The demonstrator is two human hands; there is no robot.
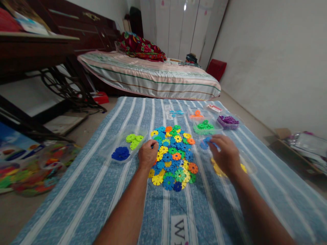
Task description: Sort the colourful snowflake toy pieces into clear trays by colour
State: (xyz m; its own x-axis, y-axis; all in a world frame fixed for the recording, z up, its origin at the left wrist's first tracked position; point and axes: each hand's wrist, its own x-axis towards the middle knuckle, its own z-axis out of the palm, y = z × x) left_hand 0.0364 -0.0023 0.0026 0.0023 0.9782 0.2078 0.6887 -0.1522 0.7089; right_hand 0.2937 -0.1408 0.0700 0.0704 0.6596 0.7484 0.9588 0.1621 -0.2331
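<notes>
A heap of notched plastic flower discs (176,156) in yellow, blue, green and orange lies on the striped cloth between my hands. At its left edge, my left hand (148,154) is closed, with a small dark blue disc (153,146) partly showing at the fingertips. My right hand (226,153) pinches a blue disc (214,144) beside several lighter blue discs (204,143). Under that hand, yellow discs (217,168) sit in a clear tray (251,166), partly hidden. A clear tray (105,153) left of my left hand holds lime discs (134,140) and dark blue discs (120,153).
Farther back stand clear containers with orange discs (196,114), green discs (205,125) and purple discs (228,120). Light blue pieces (176,112) and a small card (214,108) lie near the cloth's far edge. A bed (153,76) stands beyond; a sewing table (38,44) is left.
</notes>
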